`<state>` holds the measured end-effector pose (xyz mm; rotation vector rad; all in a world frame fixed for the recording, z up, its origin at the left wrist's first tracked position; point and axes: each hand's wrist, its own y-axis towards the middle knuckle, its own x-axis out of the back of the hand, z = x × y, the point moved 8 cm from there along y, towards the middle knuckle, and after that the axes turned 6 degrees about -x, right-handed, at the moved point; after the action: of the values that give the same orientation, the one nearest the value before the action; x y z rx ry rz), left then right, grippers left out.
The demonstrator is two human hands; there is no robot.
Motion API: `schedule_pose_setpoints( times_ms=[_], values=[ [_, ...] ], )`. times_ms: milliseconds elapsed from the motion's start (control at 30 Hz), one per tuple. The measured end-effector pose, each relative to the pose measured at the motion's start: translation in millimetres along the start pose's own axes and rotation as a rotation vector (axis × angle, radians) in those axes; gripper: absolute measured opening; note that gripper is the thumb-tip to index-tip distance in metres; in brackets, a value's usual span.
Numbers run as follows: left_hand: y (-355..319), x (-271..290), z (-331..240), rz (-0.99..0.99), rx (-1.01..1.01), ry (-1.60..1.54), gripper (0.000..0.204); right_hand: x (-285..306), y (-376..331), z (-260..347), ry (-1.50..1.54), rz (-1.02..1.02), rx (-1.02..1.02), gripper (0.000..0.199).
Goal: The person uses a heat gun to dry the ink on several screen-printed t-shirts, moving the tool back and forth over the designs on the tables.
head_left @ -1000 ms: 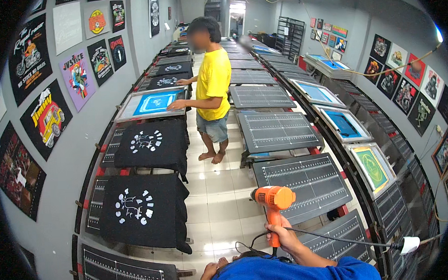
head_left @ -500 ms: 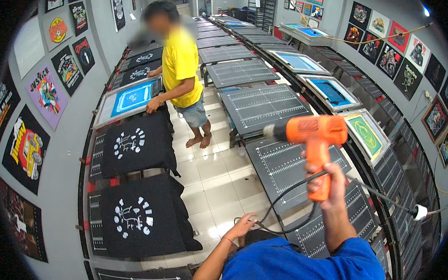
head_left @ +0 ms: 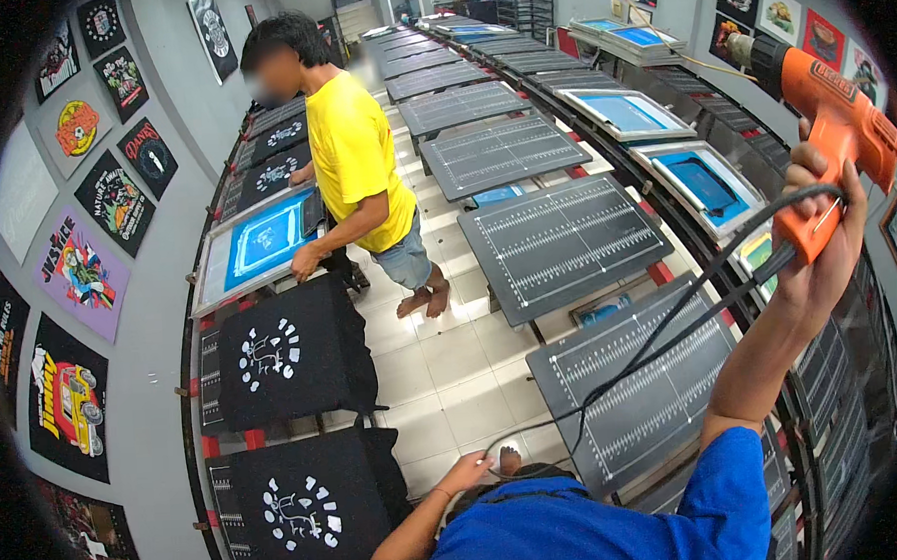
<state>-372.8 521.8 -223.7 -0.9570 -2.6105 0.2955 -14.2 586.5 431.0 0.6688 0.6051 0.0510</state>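
Raised at the upper right, my right hand [head_left: 818,214] grips the handle of an orange heat gun [head_left: 827,98], whose metal nozzle points left. From the handle's base a black cord [head_left: 627,367] runs down across the boards to my waist. There my left hand [head_left: 467,473] pinches the cord in its fingers. Over on the left, black shirts [head_left: 297,352] with white prints are stretched on boards. Beyond them a person in a yellow shirt [head_left: 348,149] has a hand on the edge of a blue screen-printing frame [head_left: 208,280].
Dark printing boards [head_left: 567,240] with white ruled marks line the right side of the tiled aisle [head_left: 442,365]. More blue screens [head_left: 700,184] rest on the rail at the right. Posters hang on the grey wall [head_left: 150,323].
My right hand has lifted the heat gun up and to the right, drawing the cord into a longer slope. My left hand stays near my waist with the cord. The view has shifted.
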Motion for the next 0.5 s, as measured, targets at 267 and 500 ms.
schedule_pose_setpoints(
  times_ms=[267,500],
  values=[
    [83,136,-17,-0.23,0.071,-0.15,0.029,44,186,-89,-0.032,0.059,-0.017,0.05],
    [184,260,-75,-0.247,-0.051,-0.5,0.017,118,343,-88,0.125,-0.043,-0.104,0.036]
  ],
)
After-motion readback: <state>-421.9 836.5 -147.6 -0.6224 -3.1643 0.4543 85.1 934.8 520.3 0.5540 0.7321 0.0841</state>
